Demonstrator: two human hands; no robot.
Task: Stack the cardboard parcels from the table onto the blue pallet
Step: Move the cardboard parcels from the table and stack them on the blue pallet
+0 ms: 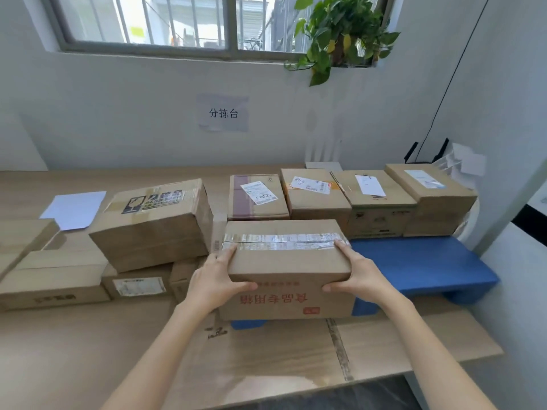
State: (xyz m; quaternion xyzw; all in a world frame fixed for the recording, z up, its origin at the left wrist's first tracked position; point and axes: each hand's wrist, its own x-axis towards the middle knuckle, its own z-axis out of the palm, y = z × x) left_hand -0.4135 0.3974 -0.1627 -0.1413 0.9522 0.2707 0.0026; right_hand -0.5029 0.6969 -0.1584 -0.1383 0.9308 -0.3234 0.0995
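The parcel [284, 261] is gripped at both ends by the left hand [219, 279] and right hand [361, 276], at the pallet's [420, 261] front-left corner. Best lowered flat and squared against the back row [316, 199], tbh.

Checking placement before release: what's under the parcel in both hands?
The blue pallet shows beside and below the held parcel; its covered part, and whether the parcel touches it, cannot be seen.
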